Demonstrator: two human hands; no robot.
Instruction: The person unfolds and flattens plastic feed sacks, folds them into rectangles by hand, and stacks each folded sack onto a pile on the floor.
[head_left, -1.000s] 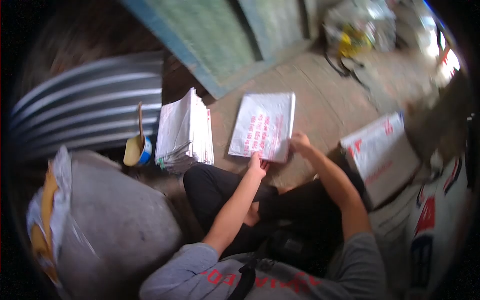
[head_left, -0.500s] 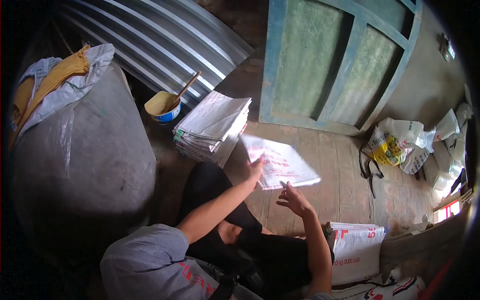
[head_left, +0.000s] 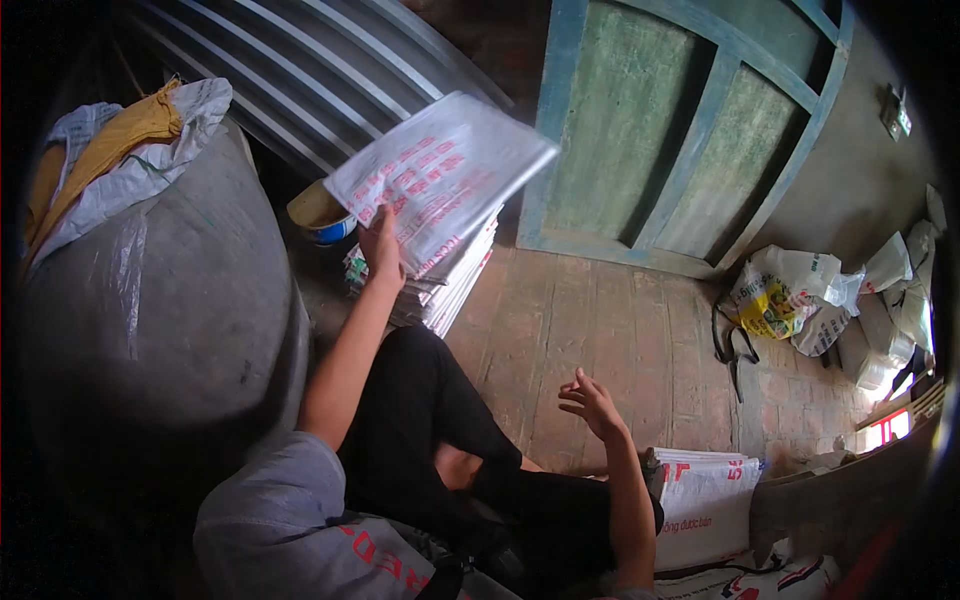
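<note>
A folded white sack (head_left: 460,165) with red print is gripped at its near edge by my left hand (head_left: 382,250), thumb on top. It is held over a pile of folded sacks (head_left: 462,292) on the floor and covers most of that pile from view. My right hand (head_left: 592,402) hovers above the brick floor by my knee, holding nothing, its fingers apart. Nearest to it, beside my leg, another bundle of folded printed sacks (head_left: 708,510) stands on the floor.
Left of the pile is a yellow and blue container (head_left: 335,230), partly covered by the sack. Corrugated metal sheeting (head_left: 290,70) lies behind. A large grey rounded object (head_left: 190,300) stands left, a green door panel (head_left: 630,120) ahead, and plastic bags (head_left: 790,290) at right.
My left hand has swung the folded sack forward and left, from above the floor to over the pile. The right hand has come away from the sack and stays near its place.
</note>
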